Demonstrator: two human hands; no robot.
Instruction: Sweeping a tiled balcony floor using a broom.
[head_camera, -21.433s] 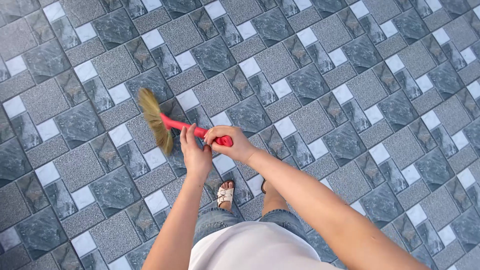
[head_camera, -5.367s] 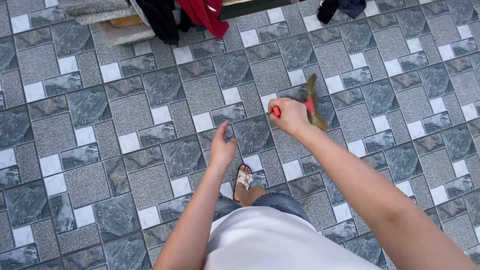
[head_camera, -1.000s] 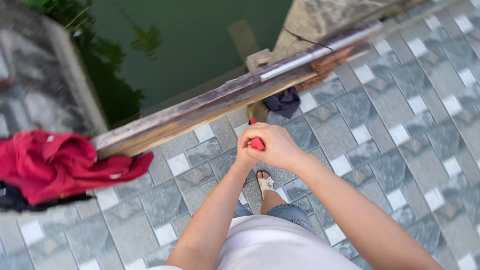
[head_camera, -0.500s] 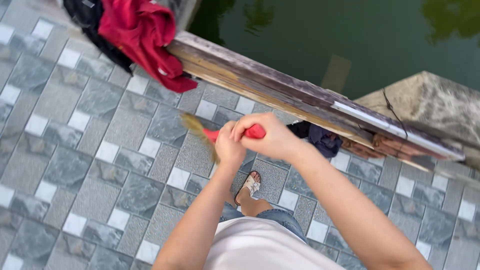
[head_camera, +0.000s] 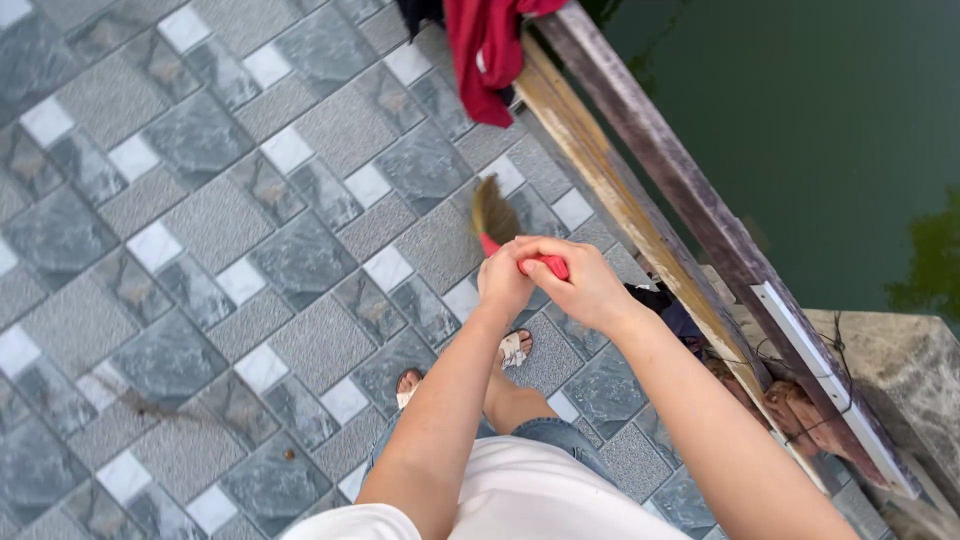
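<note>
A short broom (head_camera: 493, 213) with straw bristles and a red handle points down at the grey patterned tile floor (head_camera: 200, 250) in front of me. My right hand (head_camera: 575, 285) is closed around the top end of the red handle. My left hand (head_camera: 503, 282) grips the handle just below it, touching the right hand. The bristles hover near the tiles beside a wooden rail (head_camera: 650, 190). My sandalled feet (head_camera: 515, 347) stand under the hands.
The weathered wooden rail runs diagonally along the floor's right edge, with green water (head_camera: 820, 130) beyond it. A red garment (head_camera: 485, 50) hangs over the rail at the top. Dark cloth (head_camera: 675, 310) lies at the rail's foot. A concrete block (head_camera: 900, 370) sits at right.
My view has swung, so the rail now runs down the right side. Both hands stay on the broom handle, and the bristles have moved from left of the hands to above them.
</note>
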